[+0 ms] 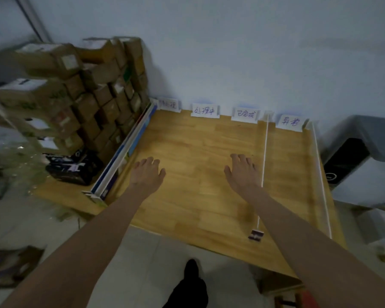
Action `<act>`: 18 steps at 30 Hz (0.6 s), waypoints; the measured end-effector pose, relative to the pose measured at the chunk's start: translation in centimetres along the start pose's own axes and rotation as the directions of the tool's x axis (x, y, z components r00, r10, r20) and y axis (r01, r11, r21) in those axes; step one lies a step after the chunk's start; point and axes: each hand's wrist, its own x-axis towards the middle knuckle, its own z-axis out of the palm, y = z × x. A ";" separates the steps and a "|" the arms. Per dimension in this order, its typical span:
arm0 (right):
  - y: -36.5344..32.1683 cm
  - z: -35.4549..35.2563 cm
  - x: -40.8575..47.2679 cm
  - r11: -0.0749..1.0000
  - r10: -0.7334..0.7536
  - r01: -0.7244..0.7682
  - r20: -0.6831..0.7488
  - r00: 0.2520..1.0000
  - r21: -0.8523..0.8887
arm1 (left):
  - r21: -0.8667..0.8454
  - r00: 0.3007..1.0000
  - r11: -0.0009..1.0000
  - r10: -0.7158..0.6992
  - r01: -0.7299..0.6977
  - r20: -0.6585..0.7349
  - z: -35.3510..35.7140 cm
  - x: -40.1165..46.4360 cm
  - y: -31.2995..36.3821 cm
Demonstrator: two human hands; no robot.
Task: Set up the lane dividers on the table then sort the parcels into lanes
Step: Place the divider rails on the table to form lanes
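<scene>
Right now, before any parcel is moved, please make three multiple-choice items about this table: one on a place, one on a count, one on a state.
1. Where is the stack of cardboard parcels?
A. at the table's left end by the wall
B. in the rightmost lane
C. on the floor under the table

2. How many paper label cards stand along the wall edge of the table?
A. two
B. four
C. six

3. What are the two hands doing?
A. each grips a parcel
B. both are open over the wood and hold nothing
C. the right hand pinches a divider

Answers: 1 A, the boxes pile up left of the leaning divider boards. 2 B, four cards show, the second being this one. 3 B, the left hand and right hand have spread fingers and hold nothing.
</scene>
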 end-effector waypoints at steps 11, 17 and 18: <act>-13.1 4.4 4.2 0.994 -0.111 0.111 0.100 0.989 0.001 | -0.049 0.995 0.995 -0.092 0.091 -0.034 1.8 2.2 -13.6; -20.6 9.4 8.5 0.996 -0.091 0.090 0.142 0.986 0.010 | -0.054 0.997 0.996 -0.073 0.073 -0.005 4.2 7.6 -21.1; -21.9 10.4 9.2 0.997 -0.080 0.080 0.153 0.985 0.010 | -0.052 0.998 0.996 -0.065 0.066 0.016 4.8 8.6 -22.4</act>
